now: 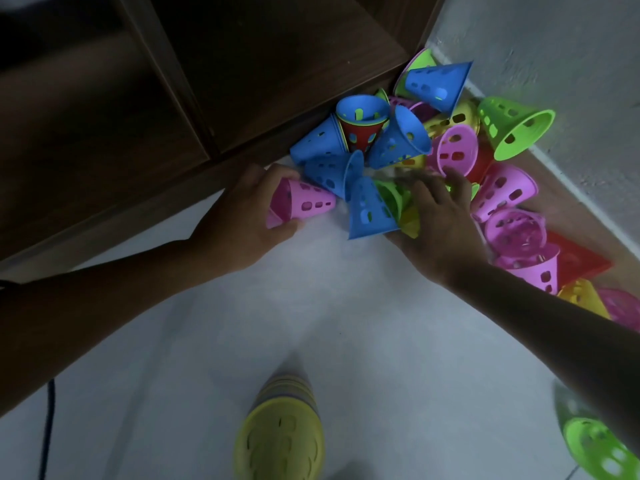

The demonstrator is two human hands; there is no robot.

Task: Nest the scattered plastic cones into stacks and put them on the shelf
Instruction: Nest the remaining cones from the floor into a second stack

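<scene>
Cones (408, 147): most lay scattered at 1 o'clock. One nested stack (280, 424) stood at 6. Left hand (242, 216) grasped pink cone (301, 202); right hand (440, 220) reached into pile, grip unclear. Shelf (138, 98) showed none.

Both bare forearms reach forward and converge. Left hand (242, 216) curls its fingers and thumb round a pink cone (299, 202), grip firm, palm turned inward. Right hand (440, 220) is palm down, fingers spread and fairly straight, pressing on the cone pile (398, 150); fingertips blurred.
</scene>
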